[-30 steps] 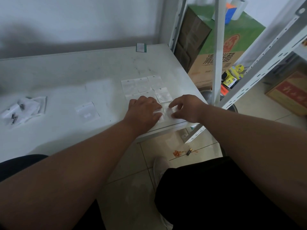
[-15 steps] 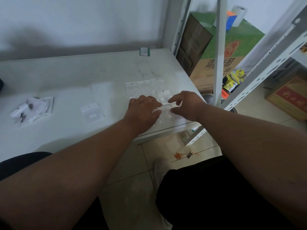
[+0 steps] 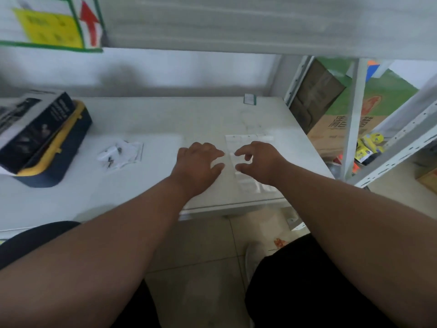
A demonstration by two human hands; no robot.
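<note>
So both hands are over a patch of little clear bags [image 3: 248,141] laid flat on the white worktop [image 3: 165,119], right under and just past the fingers. Left hand [image 3: 198,167] is knuckles-up with its fingers [image 3: 212,150] curled down, and right hand [image 3: 259,162] has its fingers [image 3: 239,153] hooked with a gap between forefinger and thumb. It's too blurry to tell if either one actually has hold of a bag, or what's in the bags. Off to the left of the left fingers is a loose bag pile [image 3: 121,152] with small dark bits inside. Further left sits a navy and yellow case [image 3: 62,155] with a dark box [image 3: 30,129] on top; its print is unreadable. Beyond the right fingers, past the worktop edge, there's a cardboard carton [image 3: 335,125] with big Chinese characters I can't make out. Way up left is a sign [image 3: 56,24] with a red arrow and a yellow sheet, text smeared.
</note>
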